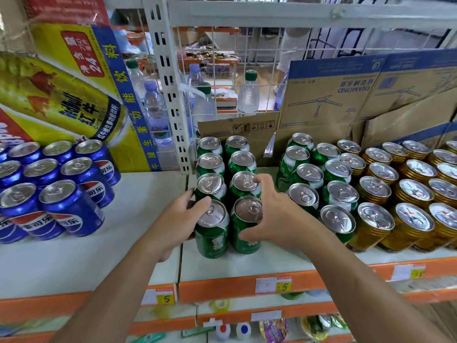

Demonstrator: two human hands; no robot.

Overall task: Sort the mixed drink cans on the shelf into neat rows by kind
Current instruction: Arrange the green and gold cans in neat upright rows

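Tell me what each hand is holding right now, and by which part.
Left hand grips the front-left green can by its upper side wall, thumb near the rim. Right hand clasps the front-right green can around its side, fingers reaching over the can behind.

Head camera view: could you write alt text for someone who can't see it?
Two bare hands, left hand and right hand, clasp a double row of green cans on a white shop shelf. Blue cola cans stand to the left, more green and gold cans to the right, orange price strips below.
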